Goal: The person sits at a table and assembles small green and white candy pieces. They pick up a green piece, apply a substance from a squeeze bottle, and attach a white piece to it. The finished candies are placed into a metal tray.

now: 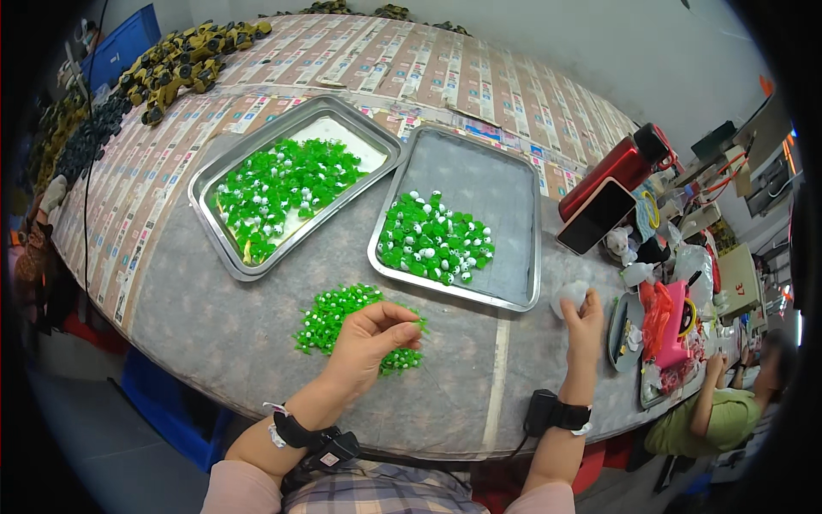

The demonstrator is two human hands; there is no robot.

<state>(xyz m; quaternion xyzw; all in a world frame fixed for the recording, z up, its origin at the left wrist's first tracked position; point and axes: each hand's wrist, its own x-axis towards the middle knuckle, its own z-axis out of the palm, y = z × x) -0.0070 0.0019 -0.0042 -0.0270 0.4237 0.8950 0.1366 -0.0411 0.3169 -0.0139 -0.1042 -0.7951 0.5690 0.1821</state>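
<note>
My left hand (374,344) is closed in a pinch over a pile of small green plastic pieces with white dots (336,313), which lies loose on the table. A small green piece (422,325) shows at its fingertips. Farther right, my right hand (585,319) has its fingers drawn together at a whitish, translucent lump (567,296); its kind is unclear. Ahead, a metal tray (527,248) holds green pieces with white eyeball-like beads (432,240). To its left, a second metal tray (248,270) holds more green and white pieces (282,184).
A red bottle (604,176) stands at the right with a phone (597,216) leaning by it. Nearby are a dish (618,338), a pink container (675,325) and plastic bags. Yellow toy vehicles (184,64) are heaped far left. A person in green (715,420) sits at the right.
</note>
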